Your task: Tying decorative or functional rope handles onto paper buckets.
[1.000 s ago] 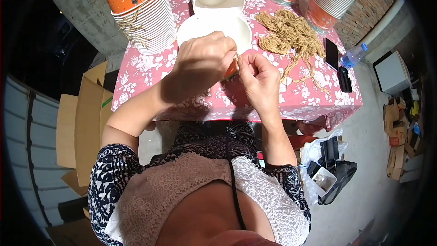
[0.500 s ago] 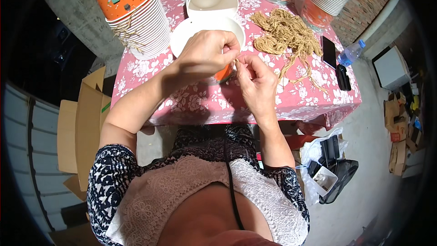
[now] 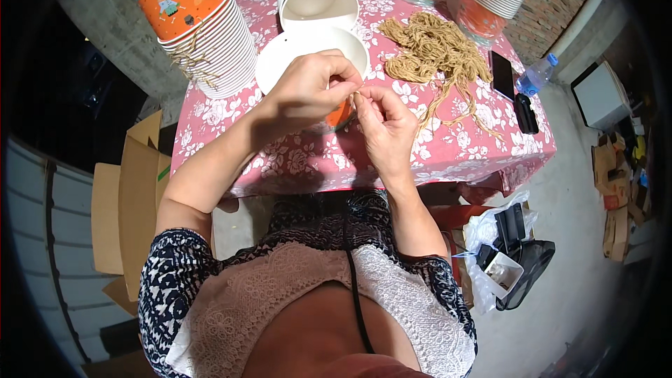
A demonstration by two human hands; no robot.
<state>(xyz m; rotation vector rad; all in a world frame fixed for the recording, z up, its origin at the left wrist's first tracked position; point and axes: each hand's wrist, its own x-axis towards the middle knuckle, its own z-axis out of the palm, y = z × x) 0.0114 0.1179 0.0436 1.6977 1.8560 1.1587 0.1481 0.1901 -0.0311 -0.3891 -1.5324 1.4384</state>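
Observation:
In front of me a paper bucket (image 3: 276, 59), white inside and orange outside, stands on the table with a small dark hole near its rim. My left hand (image 3: 311, 87) reaches over its near side, thumb and forefinger pinched. Fingertip to fingertip with it, my right hand (image 3: 388, 122) is closed in a pinch as well. Between them shows a tiny tan end of what looks like cord; most of it is hidden by the fingers. A pile of loose tan cord (image 3: 437, 49) lies to the right of the bucket.
A tall stack of paper buckets (image 3: 220, 49) with cord handles rises at left. Behind the bucket, more white buckets (image 3: 318, 1) lie on their side. Wrapped stacks (image 3: 493, 0) line the back right. A phone (image 3: 502, 75), black case (image 3: 526, 113) and bottle (image 3: 537, 75) sit near the right edge.
The view has shifted slightly. Both hands stay pinched together at the bucket's near side, with the fingertips only a little changed in position.

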